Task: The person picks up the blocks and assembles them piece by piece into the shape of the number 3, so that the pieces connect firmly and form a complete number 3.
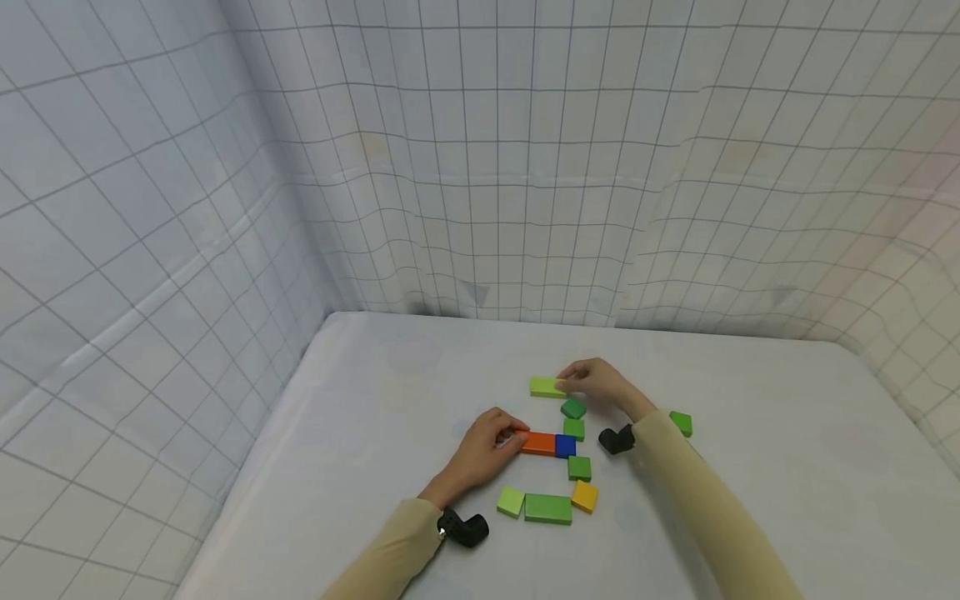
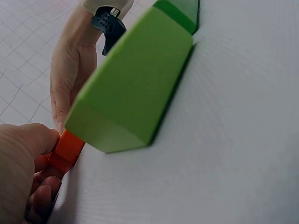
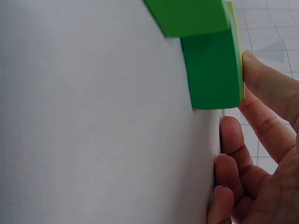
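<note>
My left hand (image 1: 482, 448) pinches the left end of a long orange-red block (image 1: 539, 443), thumb on the near side; the left wrist view shows the block's end (image 2: 67, 150) between thumb and fingers. A blue block (image 1: 566, 447) meets its right end. Farther back, my right hand (image 1: 597, 382) grips the right end of a long yellow-green block (image 1: 547, 387) with thumb and index finger. In the right wrist view that block is mostly hidden behind a dark green block (image 3: 212, 70), and the other fingertips (image 3: 226, 170) rest on the table. A green block (image 1: 573, 429) sits between the dark green and blue ones.
Nearer me lie a green block (image 1: 580, 468), a yellow-orange block (image 1: 585, 497), a long green block (image 1: 547, 508) and a light green block (image 1: 511, 502). Another green block (image 1: 682, 422) lies beyond my right forearm. White gridded cloth (image 1: 525, 208) hangs behind the white table (image 1: 360, 400).
</note>
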Available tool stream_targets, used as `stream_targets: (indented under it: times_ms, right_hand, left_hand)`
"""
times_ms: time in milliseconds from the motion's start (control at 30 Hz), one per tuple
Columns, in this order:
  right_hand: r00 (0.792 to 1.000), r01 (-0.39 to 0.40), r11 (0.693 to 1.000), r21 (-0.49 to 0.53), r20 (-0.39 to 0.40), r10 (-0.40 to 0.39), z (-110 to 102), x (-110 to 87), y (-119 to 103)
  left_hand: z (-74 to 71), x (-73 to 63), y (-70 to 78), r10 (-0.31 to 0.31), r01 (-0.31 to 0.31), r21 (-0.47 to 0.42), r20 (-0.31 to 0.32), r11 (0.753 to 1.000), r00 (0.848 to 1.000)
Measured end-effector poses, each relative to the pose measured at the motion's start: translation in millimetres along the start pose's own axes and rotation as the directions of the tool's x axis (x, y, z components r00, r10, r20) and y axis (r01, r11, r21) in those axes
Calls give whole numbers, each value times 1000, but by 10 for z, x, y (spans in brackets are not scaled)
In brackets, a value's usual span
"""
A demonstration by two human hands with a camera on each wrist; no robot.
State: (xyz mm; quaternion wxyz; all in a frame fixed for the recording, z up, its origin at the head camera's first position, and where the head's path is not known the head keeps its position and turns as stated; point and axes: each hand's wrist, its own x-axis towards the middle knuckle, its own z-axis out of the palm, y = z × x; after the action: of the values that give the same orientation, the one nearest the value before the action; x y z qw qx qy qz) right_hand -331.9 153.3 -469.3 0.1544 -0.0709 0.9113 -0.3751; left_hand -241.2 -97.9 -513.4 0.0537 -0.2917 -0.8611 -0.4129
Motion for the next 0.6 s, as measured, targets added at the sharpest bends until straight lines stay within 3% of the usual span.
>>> stream_targets:
  times_ms: [200, 600]
  right_hand:
    - [999, 53, 998, 26, 10, -54, 0, -36, 4]
    - [998, 62, 997, 38, 10, -63, 14, -71, 31]
  left_hand:
    - [-14, 0, 17, 7, -7, 3, -3, 1000, 1000]
    - [-9, 1, 20, 5, -5, 5, 2, 1000, 1000]
